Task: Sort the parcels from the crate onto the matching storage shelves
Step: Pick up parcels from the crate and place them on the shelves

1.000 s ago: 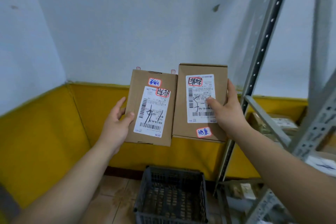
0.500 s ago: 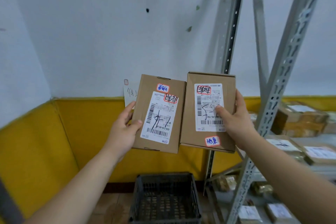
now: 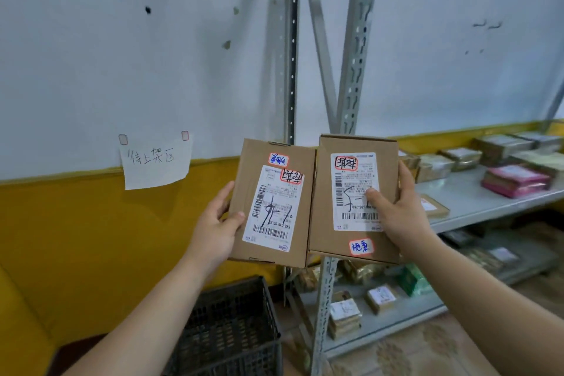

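Observation:
I hold two brown cardboard parcels upright side by side at chest height, their white shipping labels facing me. My left hand grips the left parcel by its left edge, thumb on the front. My right hand grips the right parcel by its right edge, thumb pressed on its label. Both parcels carry small red-bordered stickers with handwriting. The dark plastic crate stands on the floor below, under my left forearm. The grey metal storage shelves stand to the right.
Several wrapped parcels, including a pink one, lie on the middle shelf; more sit on the lower shelf. The rack's grey uprights rise just behind the held parcels. A handwritten paper note is taped to the white-and-yellow wall at left.
The view has swung right and upward, so the shelves and the wall note have come into sight. Both hands keep the same grip on their parcels, held side by side.

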`<act>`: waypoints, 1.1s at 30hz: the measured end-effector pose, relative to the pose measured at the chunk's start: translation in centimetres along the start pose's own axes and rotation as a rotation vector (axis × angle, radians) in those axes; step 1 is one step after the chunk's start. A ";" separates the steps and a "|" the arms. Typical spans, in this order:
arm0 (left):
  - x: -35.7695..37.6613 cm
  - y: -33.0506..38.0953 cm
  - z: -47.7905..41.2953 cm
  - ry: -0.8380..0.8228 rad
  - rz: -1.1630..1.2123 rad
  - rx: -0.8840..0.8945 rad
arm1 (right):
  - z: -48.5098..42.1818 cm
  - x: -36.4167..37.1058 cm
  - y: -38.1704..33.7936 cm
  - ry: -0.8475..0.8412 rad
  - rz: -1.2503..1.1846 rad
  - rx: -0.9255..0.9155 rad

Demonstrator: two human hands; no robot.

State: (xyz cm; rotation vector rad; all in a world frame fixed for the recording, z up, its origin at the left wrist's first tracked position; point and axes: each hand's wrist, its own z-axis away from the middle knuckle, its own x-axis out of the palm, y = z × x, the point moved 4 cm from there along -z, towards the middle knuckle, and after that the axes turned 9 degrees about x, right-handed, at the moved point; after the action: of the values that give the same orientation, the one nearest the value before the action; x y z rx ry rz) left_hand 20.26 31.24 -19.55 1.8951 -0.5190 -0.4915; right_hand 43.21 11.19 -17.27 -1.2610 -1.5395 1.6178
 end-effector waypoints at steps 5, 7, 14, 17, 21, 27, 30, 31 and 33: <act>9.7 0.9 -0.4 -0.071 0.014 0.016 | -1.7 -9.2 3.3 0.078 -0.005 0.037; 14.7 1.2 -0.1 -0.097 0.031 0.012 | -2.5 -13.9 4.8 0.127 0.008 0.052; 32.6 1.9 0.7 -0.220 0.148 -0.072 | -6.1 -29.8 9.9 0.237 0.025 0.105; 38.3 1.8 0.6 -0.225 0.178 -0.101 | -7.6 -34.8 11.8 0.281 0.016 0.128; 44.1 0.9 -0.2 -0.232 0.161 -0.117 | -9.9 -39.5 14.2 0.333 0.005 0.148; 51.0 -1.7 -4.5 -0.279 0.139 -0.167 | -15.8 -42.0 18.8 0.365 -0.017 0.240; 54.8 -4.2 -7.9 -0.294 0.127 -0.216 | -20.0 -42.6 20.6 0.360 -0.027 0.269; 56.1 -5.0 -9.1 -0.297 0.122 -0.222 | -21.6 -42.8 21.2 0.365 -0.026 0.274; 58.8 -6.5 -11.6 -0.306 0.123 -0.236 | -24.6 -43.4 22.1 0.378 -0.023 0.293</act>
State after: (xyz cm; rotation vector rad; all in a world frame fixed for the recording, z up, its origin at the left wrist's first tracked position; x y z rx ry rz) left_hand 75.79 9.07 -27.17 1.5604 -0.7391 -0.7343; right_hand 86.79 -20.59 -25.43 -1.2889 -1.0430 1.4271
